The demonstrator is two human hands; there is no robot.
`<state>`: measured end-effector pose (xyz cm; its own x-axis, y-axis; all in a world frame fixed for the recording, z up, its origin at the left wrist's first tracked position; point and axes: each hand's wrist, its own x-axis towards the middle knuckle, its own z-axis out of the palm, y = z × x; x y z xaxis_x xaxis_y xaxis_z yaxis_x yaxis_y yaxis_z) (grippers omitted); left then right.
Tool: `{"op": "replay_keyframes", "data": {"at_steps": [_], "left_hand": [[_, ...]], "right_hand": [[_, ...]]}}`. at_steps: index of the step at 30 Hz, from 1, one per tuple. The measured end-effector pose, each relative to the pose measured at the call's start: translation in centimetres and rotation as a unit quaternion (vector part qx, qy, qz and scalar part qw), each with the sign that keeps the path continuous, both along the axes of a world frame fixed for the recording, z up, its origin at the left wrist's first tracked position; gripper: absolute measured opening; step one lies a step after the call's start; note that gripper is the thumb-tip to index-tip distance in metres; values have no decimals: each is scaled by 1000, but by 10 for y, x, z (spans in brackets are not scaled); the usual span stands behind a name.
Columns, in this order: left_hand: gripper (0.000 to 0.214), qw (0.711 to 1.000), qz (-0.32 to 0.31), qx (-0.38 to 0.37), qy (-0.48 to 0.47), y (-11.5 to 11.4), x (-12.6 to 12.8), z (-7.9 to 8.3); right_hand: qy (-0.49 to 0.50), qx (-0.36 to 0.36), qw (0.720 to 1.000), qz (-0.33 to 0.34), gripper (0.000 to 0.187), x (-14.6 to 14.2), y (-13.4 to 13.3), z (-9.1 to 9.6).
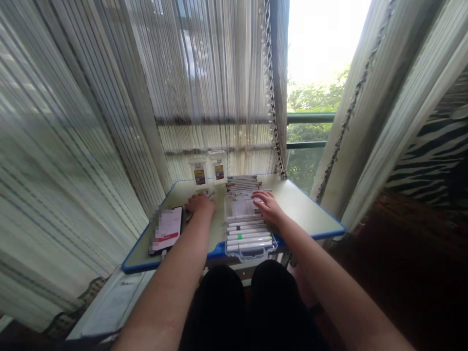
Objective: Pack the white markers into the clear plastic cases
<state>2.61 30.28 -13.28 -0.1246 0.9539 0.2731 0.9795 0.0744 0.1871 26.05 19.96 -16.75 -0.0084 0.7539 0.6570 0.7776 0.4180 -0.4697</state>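
A clear plastic case (248, 251) holding several white markers lies open at the front of a small blue-edged desk (310, 209). My right hand (268, 204) rests on the case's far part, fingers curled over the markers there. My left hand (200, 202) lies on the desk left of the case, knuckles up and fingers curled under; what is under them is hidden. More markers (243, 183) lie in a row behind the case.
A phone (166, 235) with a lit screen lies at the desk's left front. Two clear containers (199, 171) (218, 165) with yellow labels stand at the back. Striped curtains (91, 122) hang close behind and to the left; a window (314, 97) with a railing is behind.
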Motion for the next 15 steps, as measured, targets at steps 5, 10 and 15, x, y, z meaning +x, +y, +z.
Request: {"op": "replay_keyframes", "data": {"at_steps": [5, 10, 15], "left_hand": [[45, 999, -43, 2, -3, -5, 3, 2], [49, 998, -47, -8, -51, -12, 6, 8], [42, 993, -4, -66, -97, -10, 6, 11]], "right_hand": [[1, 3, 1000, -1, 30, 0, -2, 2], [5, -1, 1000, -5, 30, -1, -2, 2], [6, -2, 1000, -14, 30, -1, -1, 2]]}}
